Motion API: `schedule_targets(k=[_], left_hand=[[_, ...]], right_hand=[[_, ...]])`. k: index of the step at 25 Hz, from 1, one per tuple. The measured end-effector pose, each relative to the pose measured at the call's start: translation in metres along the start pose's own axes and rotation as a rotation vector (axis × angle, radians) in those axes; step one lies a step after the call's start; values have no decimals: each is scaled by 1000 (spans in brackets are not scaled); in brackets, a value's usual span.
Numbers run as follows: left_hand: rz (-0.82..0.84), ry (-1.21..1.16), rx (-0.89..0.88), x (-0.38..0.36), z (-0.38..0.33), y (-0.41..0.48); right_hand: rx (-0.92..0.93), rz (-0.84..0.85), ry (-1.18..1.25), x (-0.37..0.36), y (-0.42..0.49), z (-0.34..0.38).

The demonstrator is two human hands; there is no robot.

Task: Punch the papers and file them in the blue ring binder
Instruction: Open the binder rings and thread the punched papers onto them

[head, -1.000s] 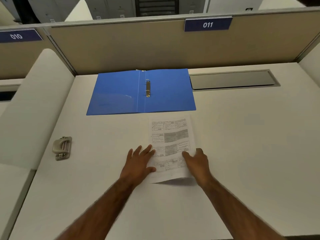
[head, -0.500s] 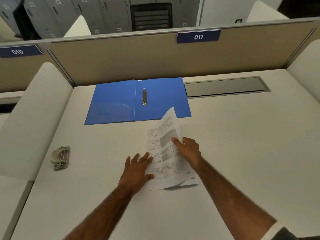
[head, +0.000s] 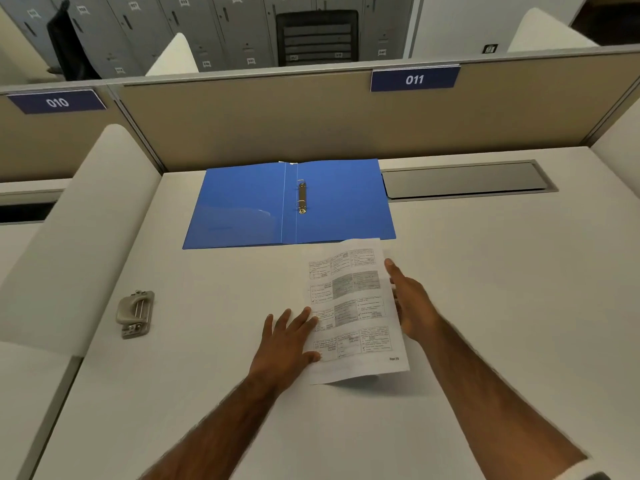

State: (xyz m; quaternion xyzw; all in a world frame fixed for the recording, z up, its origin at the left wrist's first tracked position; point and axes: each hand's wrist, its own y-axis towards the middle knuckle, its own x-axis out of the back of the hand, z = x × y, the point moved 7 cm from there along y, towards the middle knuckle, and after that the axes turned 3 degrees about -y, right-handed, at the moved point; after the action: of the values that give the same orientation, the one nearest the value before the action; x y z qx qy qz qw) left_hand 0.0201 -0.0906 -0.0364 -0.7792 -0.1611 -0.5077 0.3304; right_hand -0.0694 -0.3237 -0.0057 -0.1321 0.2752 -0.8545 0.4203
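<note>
Mid-counter, just before the open, empty blue ring binder, the papers lie unpunched and unfiled, the left hand pressing flat on their left edge, the right hand straight-fingered along their right, the hole punch untouched near the counter's left edge.

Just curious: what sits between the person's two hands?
In the head view, the papers lie between them: the left hand rests on their left edge, the right hand is at their right edge.

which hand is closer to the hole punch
Left. The left hand presses the left edge of the papers, right of the hole punch; the right hand is farther, at their right edge.
</note>
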Motion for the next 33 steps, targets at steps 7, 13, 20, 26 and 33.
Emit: schedule_targets(k=[7, 13, 20, 26, 33], left_hand=[[14, -7, 1, 0, -1, 0], [18, 2, 3, 0, 0, -1], [-26, -13, -8, -4, 3, 2], [-248, -813, 211, 22, 12, 12], [-202, -1484, -44, 112, -19, 39]], right_hand=[[-260, 305, 147, -34, -6, -32], [-174, 318, 150, -66, -7, -27], [15, 9, -224, -9, 5, 6], [94, 12, -234, 6, -9, 26], [394, 117, -27, 12, -29, 70]])
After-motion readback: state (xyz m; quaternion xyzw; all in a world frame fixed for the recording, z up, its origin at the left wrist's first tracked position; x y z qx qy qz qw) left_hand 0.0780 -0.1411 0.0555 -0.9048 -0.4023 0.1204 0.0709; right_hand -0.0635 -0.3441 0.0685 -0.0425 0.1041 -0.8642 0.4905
